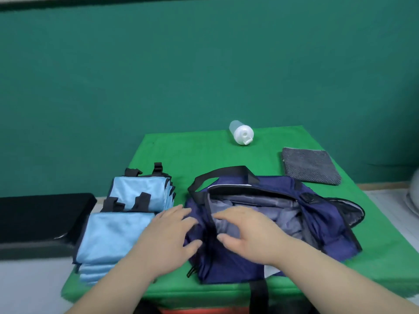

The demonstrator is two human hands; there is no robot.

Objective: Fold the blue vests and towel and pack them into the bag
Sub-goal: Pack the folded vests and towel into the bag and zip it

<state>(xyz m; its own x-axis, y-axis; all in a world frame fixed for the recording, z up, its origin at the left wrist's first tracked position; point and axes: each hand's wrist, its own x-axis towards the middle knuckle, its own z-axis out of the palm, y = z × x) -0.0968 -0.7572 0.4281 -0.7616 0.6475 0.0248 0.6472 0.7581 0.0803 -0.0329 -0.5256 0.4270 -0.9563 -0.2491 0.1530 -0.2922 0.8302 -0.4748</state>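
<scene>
Resting straight, spread fingers (181, 210) on the left end of the navy fabric duffel bag (324, 220), the left hand (167, 236) lies flat and grips nothing. The right hand (247, 232) curves over the bag's open rim, thumb underneath; blurred, so the grip is unclear. The bag sits mid green cloth-covered table (181, 155), with folded light-blue vests (113, 236) stacked just left, the grey folded towel (310, 165) far right and a white plastic bottle (241, 132) lying behind.

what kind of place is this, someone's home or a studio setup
Likely a staged recording setup, not a lived-in room: a plain teal backdrop, a small table draped in green cloth, and laid-out props: folded blue vests, a navy bag, a grey towel.
</scene>
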